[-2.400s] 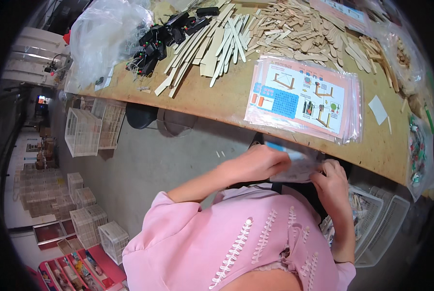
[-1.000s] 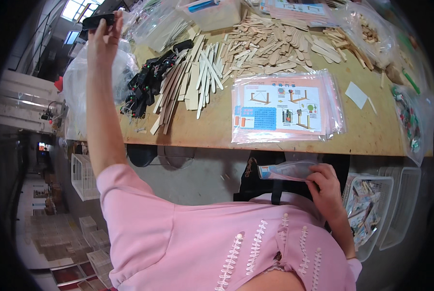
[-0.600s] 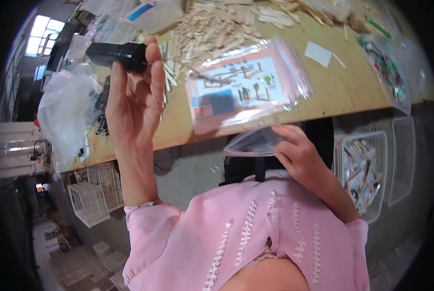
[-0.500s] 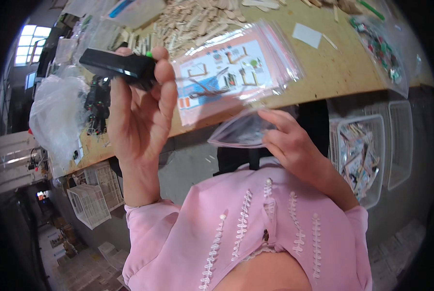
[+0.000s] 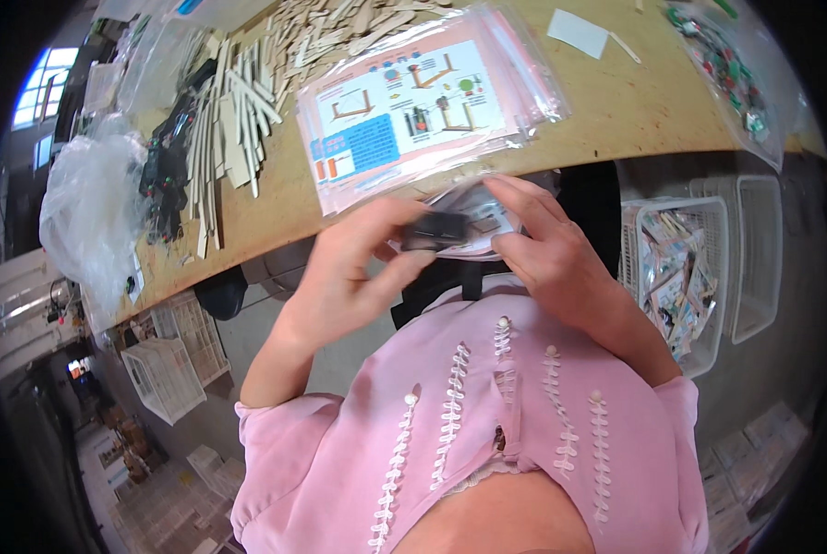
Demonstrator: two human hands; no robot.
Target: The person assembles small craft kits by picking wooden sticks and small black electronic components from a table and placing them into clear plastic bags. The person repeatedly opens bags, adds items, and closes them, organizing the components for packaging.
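A pink blouse trimmed with white beaded rows fills the foreground. A small black part sits against a clear bag. Behind, a tan wooden bench carries pale wooden sticks, black parts and a pink-edged packet printed white, blue and orange. White baskets stand alongside.

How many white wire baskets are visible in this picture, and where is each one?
4: two at the right, one full of packets, one beside it; two under the table at left. Others may be hidden.
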